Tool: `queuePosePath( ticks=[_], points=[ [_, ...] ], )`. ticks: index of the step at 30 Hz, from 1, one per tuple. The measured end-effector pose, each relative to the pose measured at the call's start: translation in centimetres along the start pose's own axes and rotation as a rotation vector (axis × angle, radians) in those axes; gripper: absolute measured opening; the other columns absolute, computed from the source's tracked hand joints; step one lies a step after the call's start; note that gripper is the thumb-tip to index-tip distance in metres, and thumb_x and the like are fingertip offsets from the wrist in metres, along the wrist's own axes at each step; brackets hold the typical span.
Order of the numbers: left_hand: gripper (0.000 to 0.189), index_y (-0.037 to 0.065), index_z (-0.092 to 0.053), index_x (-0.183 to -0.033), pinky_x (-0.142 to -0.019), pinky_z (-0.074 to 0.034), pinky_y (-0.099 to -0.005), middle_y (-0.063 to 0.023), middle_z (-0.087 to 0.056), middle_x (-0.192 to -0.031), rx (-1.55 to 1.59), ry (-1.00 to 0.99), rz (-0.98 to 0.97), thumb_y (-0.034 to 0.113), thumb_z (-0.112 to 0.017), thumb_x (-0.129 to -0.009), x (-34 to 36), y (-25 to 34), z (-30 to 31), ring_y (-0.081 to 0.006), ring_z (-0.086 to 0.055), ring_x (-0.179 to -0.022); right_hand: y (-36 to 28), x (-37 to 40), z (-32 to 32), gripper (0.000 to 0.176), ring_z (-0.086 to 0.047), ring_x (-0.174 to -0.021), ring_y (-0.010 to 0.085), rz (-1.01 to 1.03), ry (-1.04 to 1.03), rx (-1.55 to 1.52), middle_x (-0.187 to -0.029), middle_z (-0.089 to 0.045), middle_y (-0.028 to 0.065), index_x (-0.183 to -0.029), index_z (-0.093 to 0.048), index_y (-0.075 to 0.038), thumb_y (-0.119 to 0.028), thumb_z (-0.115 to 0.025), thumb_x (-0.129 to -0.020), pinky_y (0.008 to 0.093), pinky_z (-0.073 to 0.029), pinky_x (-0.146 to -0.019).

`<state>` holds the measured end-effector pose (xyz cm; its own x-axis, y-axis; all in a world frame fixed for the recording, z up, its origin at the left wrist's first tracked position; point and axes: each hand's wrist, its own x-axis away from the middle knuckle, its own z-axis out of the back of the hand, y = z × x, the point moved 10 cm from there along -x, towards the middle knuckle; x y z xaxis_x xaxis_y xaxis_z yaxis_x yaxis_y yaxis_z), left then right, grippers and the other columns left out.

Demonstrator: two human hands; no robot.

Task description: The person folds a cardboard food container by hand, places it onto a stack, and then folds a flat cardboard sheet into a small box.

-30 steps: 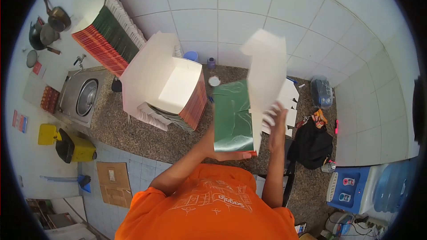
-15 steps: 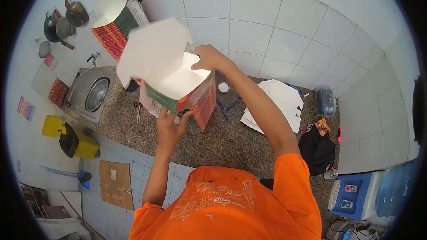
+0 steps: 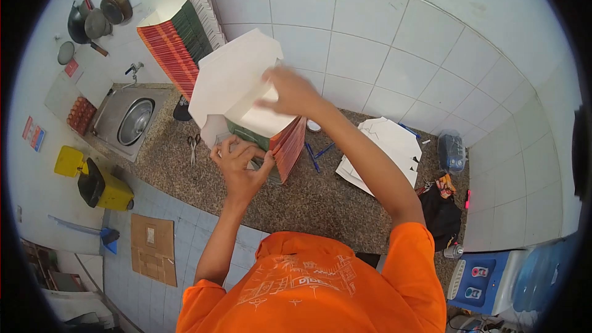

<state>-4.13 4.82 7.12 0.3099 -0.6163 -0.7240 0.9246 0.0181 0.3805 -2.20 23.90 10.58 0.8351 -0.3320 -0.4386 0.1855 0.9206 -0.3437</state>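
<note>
Box (image 3: 243,89): held apart a second ago, now seated on the stack (image 3: 288,155), between the counter's (image 3: 308,203) front and back edges, joining the pile
Left hand (image 3: 240,165): fingers spread against box's green front, grip unclear
Right hand (image 3: 288,94): blurred at box's mouth, cannot tell if grasping
Shirt (image 3: 296,314): "gala" legible, rest unclear

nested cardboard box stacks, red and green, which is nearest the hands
The front stack of red-and-green cardboard boxes, nearer the orange shirt: left hand against it, right hand over its opening. The rear stack has neither.
</note>
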Motion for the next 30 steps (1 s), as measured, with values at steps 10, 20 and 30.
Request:
queuePosePath(
  ticks=[10, 20, 30],
  points=[
    [0.048, 0.007, -0.066, -0.105, -0.067, -0.049, -0.0351, -0.0084, -0.067, -0.082, 0.090, -0.042, 0.211, 0.029, -0.091, -0.070, 1.1, -5.1, -1.2, -0.0220, -0.065, -0.080, -7.3, 4.0, -4.2, 0.044, -0.072, -0.074, 0.0384, -0.106, -0.461, 0.028, -0.076, -0.072, 0.0170, -0.104, -0.067, -0.003, -0.040, -0.044, -0.105, 0.0510, -0.055, -0.073],
    [0.065, 0.006, -0.053, -0.131, -0.074, -0.051, -0.0377, -0.0138, -0.065, -0.101, 0.297, 0.074, 0.335, 0.019, -0.085, -0.076, 3.0, -5.9, -2.4, -0.0283, -0.065, -0.088, -8.6, 4.9, -5.6, 0.030, -0.073, -0.071, 0.0355, -0.021, -0.156, -0.027, -0.078, -0.071, 0.0183, -0.101, -0.063, 0.001, -0.026, -0.066, -0.088, 0.0482, -0.057, -0.066],
    [0.052, 0.017, -0.063, -0.131, -0.118, -0.022, -0.0606, -0.0108, -0.048, -0.149, -0.052, -0.048, -0.110, 0.019, -0.084, -0.083, 2.5, 0.5, -4.3, -0.0424, -0.025, -0.149, 10.1, -1.9, -3.6, 0.044, -0.066, -0.113, 0.0396, -0.410, -0.135, -0.116, -0.119, -0.071, 0.0177, -0.122, -0.067, -0.010, -0.042, -0.044, -0.103, 0.0556, -0.048, -0.097]
  ],
)
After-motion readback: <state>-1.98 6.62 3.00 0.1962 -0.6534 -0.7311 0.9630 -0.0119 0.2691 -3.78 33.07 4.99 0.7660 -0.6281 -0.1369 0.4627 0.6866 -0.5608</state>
